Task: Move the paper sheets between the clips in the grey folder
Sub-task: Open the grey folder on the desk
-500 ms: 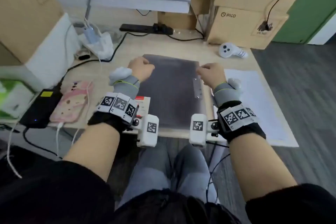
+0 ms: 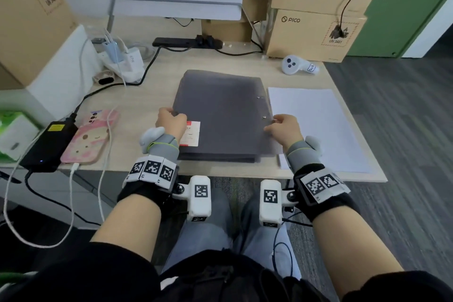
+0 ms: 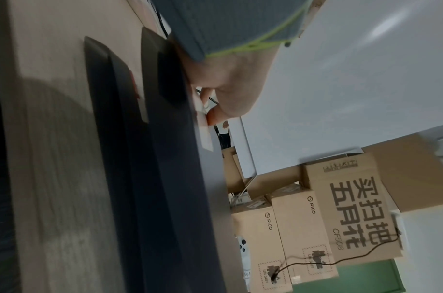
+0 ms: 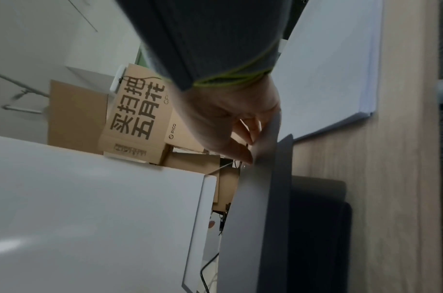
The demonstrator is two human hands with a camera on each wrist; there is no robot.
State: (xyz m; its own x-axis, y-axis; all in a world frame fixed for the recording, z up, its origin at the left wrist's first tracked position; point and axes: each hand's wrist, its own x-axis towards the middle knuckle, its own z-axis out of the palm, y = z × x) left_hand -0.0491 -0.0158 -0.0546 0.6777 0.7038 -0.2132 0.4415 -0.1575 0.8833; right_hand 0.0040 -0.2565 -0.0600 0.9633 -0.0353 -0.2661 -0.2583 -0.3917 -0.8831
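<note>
Gripping the grey folder (image 2: 220, 115) at its two side edges, both hands sit on the near half of a pale wooden surface (image 2: 152, 95). The left hand (image 2: 170, 122) has its fingers curled at the folder's left edge, just beside a red and white label (image 2: 192, 133); the left wrist view shows a fingertip and thumb pinching the edge. The right hand (image 2: 284, 129) pinches the translucent cover at the right edge, near two small metal studs (image 2: 264, 117), and the right wrist view shows that cover lifted slightly off the darker layer below. The folder lies flat between the hands, closed. Just right of it rests a stack of white paper sheets (image 2: 316, 125). Left of the folder lie a pink phone (image 2: 88, 141) and a black power brick (image 2: 47, 146). Cardboard boxes (image 2: 313, 34) stand at the far right.
</note>
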